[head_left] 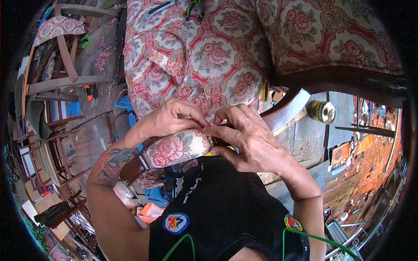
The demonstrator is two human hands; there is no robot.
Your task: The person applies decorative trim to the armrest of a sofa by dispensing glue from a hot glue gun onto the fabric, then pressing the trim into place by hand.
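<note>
A padded armrest (176,150) wrapped in rose-patterned upholstery fabric lies just in front of my chest. My left hand (180,116) rests over its far edge, thumb and fingers pinching the fabric edge near the pad's end. From the other side, my right hand (254,137) closes its fingertips on that same edge, and the two hands almost touch. Exactly what lies between the fingertips is hidden. Beyond the hands spreads the chair seat (213,56) in matching fabric, with a bunched loose flap (167,65). Bare curved wood of the arm (287,111) runs out past my right hand.
Pliers with green-black handles (191,9) and a long-bladed tool (161,8) lie on the seat. The upholstered backrest (326,35) rises at upper right. A yellow-labelled can (322,112) stands on the planks at right. Wooden chair frames (65,82) crowd the left.
</note>
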